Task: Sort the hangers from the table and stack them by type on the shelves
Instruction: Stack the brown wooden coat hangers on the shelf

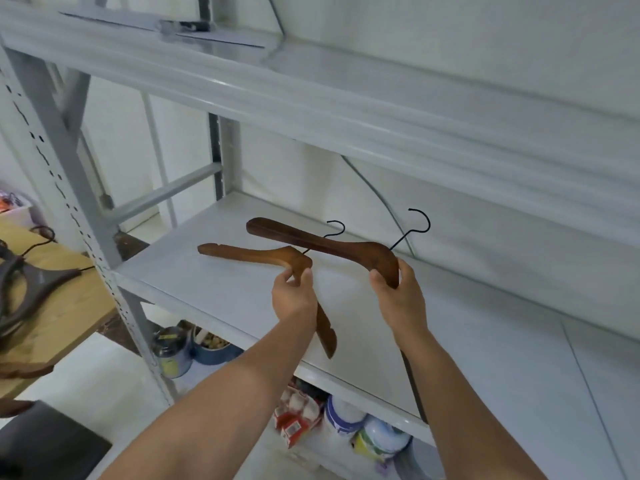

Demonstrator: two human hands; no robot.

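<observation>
The fingers [306,277] of the left hand [294,299] are curled round the middle bend of 1 brown wooden hanger [249,254], pinching it just under its black hook. The fingers [379,282] of the right hand [401,299] are wrapped round a second wooden hanger [329,242], also just below its neck; its lower arm runs down behind the forearm. Both hangers are held in the centre of the frame, above the grey middle shelf [214,292], hooks pointing toward the wall (whether the 2 touch where they overlap, I cannot tell). A higher shelf [311,98] crosses the upper part of the frame. At the left edge stands a wooden worktop [69,306] carrying dark hangers [27,282]. Tins and packets [343,417] sit under the middle shelf, lower centre.
</observation>
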